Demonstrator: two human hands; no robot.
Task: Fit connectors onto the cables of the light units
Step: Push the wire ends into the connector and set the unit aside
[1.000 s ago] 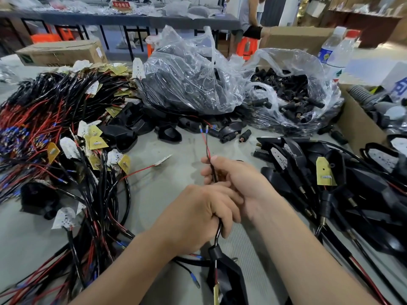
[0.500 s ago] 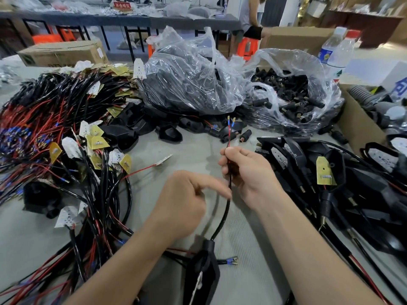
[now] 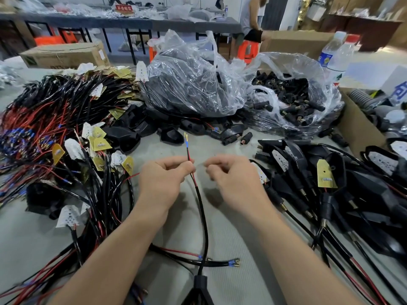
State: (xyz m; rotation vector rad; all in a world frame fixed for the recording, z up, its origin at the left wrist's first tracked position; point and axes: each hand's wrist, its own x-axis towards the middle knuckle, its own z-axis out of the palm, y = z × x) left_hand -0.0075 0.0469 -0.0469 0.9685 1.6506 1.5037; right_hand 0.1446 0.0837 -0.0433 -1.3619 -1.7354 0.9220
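Note:
My left hand (image 3: 164, 179) pinches the red and black wires of a black cable (image 3: 202, 214) just below their blue-sleeved metal terminals (image 3: 186, 139), which point up. The cable runs down to a black light unit (image 3: 199, 289) at the bottom edge. My right hand (image 3: 231, 179) hovers just right of the wires with fingers curled and blurred; it holds nothing I can see. Loose black connectors (image 3: 246, 137) lie on the table beyond my hands, and many more fill an open clear bag (image 3: 293, 100).
A big tangle of red and black cables with tags (image 3: 55, 133) covers the left. Black light units with fitted connectors (image 3: 330, 186) pile up on the right. A second plastic bag (image 3: 191, 82), a cardboard box (image 3: 356, 128), water bottles (image 3: 334, 56) and a person behind.
The wires passed from my right hand to my left, which now pinches them. My right hand let go and moved right. The light unit slid toward the bottom middle.

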